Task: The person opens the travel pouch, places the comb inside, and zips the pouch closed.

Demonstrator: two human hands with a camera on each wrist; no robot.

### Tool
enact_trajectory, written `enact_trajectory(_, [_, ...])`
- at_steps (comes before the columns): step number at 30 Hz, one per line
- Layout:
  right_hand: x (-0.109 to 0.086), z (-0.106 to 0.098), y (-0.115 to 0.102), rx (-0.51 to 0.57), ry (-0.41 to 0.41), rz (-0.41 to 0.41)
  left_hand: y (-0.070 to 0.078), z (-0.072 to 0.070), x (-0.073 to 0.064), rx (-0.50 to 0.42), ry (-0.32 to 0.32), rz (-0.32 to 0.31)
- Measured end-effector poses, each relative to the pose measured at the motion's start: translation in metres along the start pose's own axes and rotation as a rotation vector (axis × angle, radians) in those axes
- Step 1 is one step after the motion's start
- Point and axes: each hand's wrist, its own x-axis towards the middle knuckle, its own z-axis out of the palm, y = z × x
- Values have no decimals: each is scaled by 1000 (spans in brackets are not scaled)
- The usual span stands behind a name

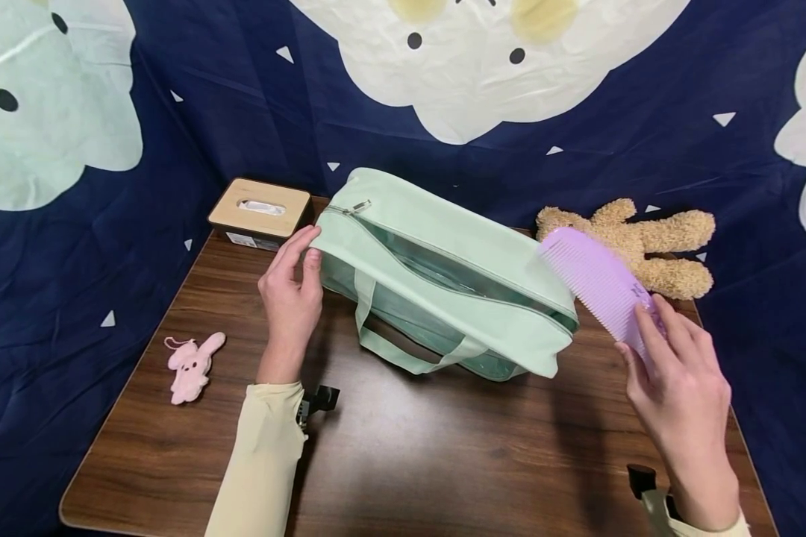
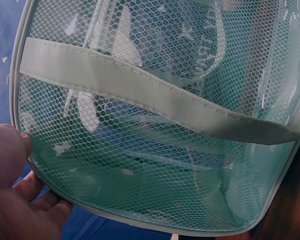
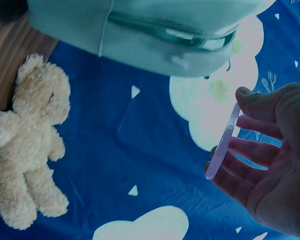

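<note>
A pale green zip bag (image 1: 450, 231) with clear mesh sides stands on the table, its top zip partly undone. My left hand (image 1: 292, 291) holds the bag's left upper corner, thumb on the near side. In the left wrist view, the left hand (image 2: 20, 190) grips the bag's rim, with fingertips behind it. My right hand (image 1: 685, 380) pinches a purple comb (image 1: 594, 272) between thumb and fingers, raised just right of the bag and apart from its opening. The right wrist view shows the comb (image 3: 224, 145) edge-on in the right hand (image 3: 275, 150).
A tan teddy bear (image 1: 672, 233) lies at the back right, partly behind the comb. Behind the bag's left end stands a wood-topped tissue box (image 1: 258, 209). A pink bunny plush charm (image 1: 191, 371) lies at the left of the brown table (image 1: 410, 455). Dark blue cloth hangs around.
</note>
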Motion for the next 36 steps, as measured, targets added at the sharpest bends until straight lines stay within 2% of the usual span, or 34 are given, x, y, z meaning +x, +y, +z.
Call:
enact_trajectory(5, [7, 5, -7, 18, 7, -72, 0, 0, 0, -1, -1, -9])
enact_trajectory(19, [27, 19, -22, 97, 4, -172, -2, -1, 0, -4, 3, -3])
enact_trajectory(27, [40, 22, -30, 85, -41, -222, -3, -1, 0, -4, 6, -2])
enact_trajectory(36, [58, 29, -42, 71, -63, -335, -3, -2, -1, -5, 4, -1])
